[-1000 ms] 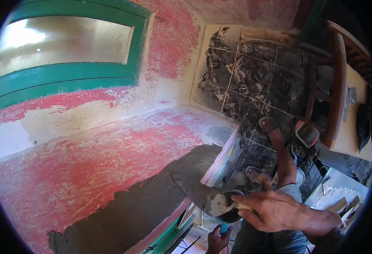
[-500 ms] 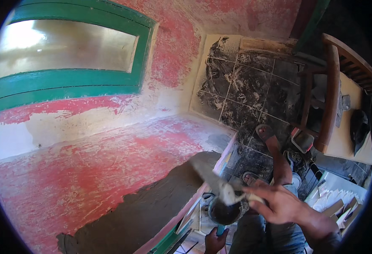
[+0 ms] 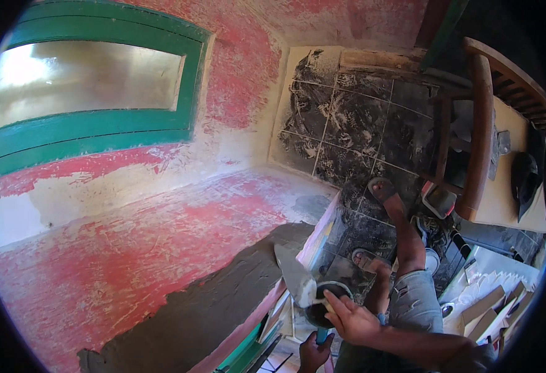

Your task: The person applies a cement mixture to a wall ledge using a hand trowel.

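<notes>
My right hand (image 3: 355,322) is closed around the handle of a pointed trowel (image 3: 294,273), its grey blade smeared with mortar. The blade's tip reaches the edge of a strip of wet, dark mortar (image 3: 223,291) spread along a red, scraped ledge (image 3: 130,261). Whether the blade touches the mortar I cannot tell. Below the trowel, my left hand (image 3: 313,355) grips the teal handle of a round, dark dipper (image 3: 317,316). My right hand and the trowel partly cover the dipper, and its contents are hard to make out.
A green-framed window (image 3: 92,121) sits above the ledge. To the right are a wooden chair (image 3: 481,133), a small red-rimmed tray (image 3: 439,200) and a box of offcuts (image 3: 490,304). My sandalled feet stand on dusty black floor tiles (image 3: 353,124).
My right hand has moved left and down, nearer the dipper. The trowel blade, blurred before, is sharp now and lower beside the ledge's edge. My left hand still grips the dipper.
</notes>
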The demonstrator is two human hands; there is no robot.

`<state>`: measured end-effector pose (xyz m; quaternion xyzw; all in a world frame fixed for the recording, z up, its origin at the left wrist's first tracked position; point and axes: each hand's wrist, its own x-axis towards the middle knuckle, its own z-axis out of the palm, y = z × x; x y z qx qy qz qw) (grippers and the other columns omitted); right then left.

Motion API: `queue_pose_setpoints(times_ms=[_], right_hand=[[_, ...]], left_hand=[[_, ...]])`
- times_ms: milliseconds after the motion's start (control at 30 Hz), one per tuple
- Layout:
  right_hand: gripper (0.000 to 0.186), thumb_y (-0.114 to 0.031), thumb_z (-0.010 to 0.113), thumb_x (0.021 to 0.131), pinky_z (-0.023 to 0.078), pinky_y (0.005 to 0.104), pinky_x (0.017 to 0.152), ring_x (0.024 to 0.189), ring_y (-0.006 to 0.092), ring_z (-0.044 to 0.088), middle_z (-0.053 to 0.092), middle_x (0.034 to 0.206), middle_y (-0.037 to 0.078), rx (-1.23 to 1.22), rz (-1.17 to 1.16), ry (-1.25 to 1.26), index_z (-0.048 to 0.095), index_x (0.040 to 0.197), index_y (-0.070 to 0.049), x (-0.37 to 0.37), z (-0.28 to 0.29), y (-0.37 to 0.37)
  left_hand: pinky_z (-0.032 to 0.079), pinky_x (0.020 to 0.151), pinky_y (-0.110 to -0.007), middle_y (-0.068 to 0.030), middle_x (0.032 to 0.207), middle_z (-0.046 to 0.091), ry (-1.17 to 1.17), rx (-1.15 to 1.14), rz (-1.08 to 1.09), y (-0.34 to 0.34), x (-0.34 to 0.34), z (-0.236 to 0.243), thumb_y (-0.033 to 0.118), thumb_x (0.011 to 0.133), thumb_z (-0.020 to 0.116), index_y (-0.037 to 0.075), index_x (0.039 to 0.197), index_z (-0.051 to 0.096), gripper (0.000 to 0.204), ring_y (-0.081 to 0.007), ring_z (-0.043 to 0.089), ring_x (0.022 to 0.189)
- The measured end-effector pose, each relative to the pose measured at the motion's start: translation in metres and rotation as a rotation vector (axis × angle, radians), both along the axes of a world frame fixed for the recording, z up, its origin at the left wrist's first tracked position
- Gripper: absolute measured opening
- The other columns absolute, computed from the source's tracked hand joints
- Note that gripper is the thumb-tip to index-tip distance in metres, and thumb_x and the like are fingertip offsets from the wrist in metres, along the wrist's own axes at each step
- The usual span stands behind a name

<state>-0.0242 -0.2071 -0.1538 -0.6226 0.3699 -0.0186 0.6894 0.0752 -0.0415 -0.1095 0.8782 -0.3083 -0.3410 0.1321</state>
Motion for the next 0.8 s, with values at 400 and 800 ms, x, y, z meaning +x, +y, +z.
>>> queue_pose_setpoints(times_ms=[400, 800], right_hand=[[0.048, -0.034, 0.080, 0.087, 0.058, 0.0527, 0.077, 0.089, 0.0457, 0.070, 0.068, 0.101, 0.020, 0.160, 0.208, 0.318, 0.056, 0.120, -0.010, -0.129, 0.049, -0.092], [0.032, -0.018, 0.061, 0.092, 0.061, 0.0478, 0.074, 0.085, 0.0374, 0.076, 0.071, 0.101, 0.023, -0.311, 0.716, 0.309, 0.065, 0.115, 0.003, -0.089, 0.067, -0.149]], left_hand=[[0.054, 0.061, -0.045, -0.0162, 0.070, 0.070, 0.032, 0.275, -0.047, 0.019, 0.016, -0.025, 0.040, 0.087, 0.081, 0.005, 0.088, 0.067, 0.038, -0.0380, 0.073, 0.071], [0.053, 0.060, -0.049, -0.0186, 0.071, 0.069, -0.169, 0.175, -0.291, -0.028, 0.022, -0.043, 0.037, 0.089, 0.077, 0.006, 0.091, 0.063, 0.034, -0.0424, 0.069, 0.068]])
